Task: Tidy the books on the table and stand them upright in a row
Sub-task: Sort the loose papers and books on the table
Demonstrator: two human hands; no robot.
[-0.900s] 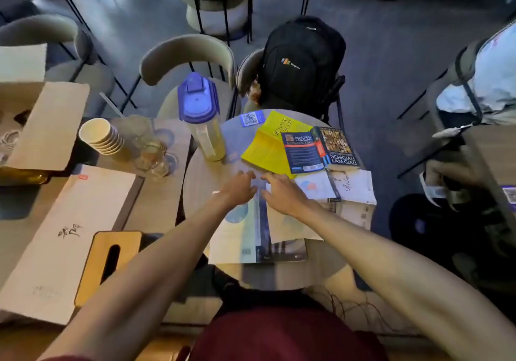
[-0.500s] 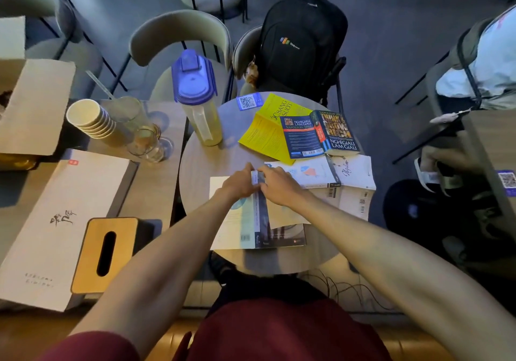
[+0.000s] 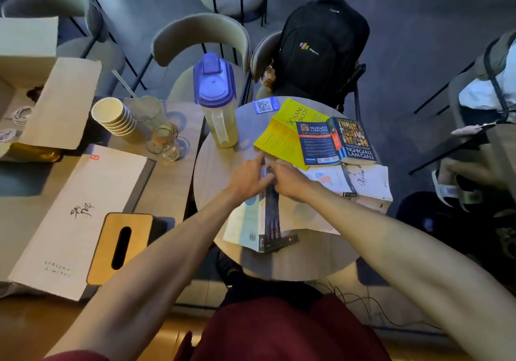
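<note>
Several books lie open and face down on the round table [image 3: 307,260]. Nearest me is a pale book with a dark spine [image 3: 262,221]. My left hand [image 3: 248,178] and my right hand [image 3: 290,182] both pinch the far end of its spine, and its covers rise a little off the table. Behind it lies a yellow book [image 3: 282,134] with a dark blue book [image 3: 335,141] on top of it. To the right, a white book [image 3: 363,184] rests on another pale one.
A jug with a purple lid [image 3: 216,101] stands at the table's far left. A stack of paper cups [image 3: 114,118], glasses [image 3: 164,140], a tissue box [image 3: 120,246] and a flat white box [image 3: 75,215] sit on the left table. A black backpack [image 3: 321,51] rests on a chair behind.
Both hands have come together on the far end of the pale book's spine and closed on it. The book's covers have begun to lift off the table.
</note>
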